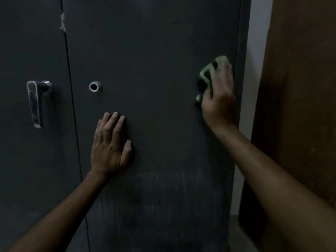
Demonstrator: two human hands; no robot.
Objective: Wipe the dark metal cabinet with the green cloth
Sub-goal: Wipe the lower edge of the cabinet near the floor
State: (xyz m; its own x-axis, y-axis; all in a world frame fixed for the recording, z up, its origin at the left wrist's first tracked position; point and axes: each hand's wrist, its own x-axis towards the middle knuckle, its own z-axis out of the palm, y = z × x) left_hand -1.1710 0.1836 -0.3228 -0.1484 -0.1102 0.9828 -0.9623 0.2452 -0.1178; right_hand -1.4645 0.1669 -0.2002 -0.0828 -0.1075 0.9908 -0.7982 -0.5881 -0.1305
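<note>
The dark metal cabinet fills most of the view, its two doors closed. My right hand presses the green cloth flat against the right door near its right edge, fingers straight and pointing up. The cloth shows bunched at the left of and above the fingers, the rest hidden under the palm. My left hand rests flat on the same door, lower and toward the middle, fingers straight and together. Pale streaks mark the door's lower part.
A chrome lever handle hangs on the left door. A round chrome lock sits on the right door near the seam. A white wall strip and a brown wooden panel stand right of the cabinet.
</note>
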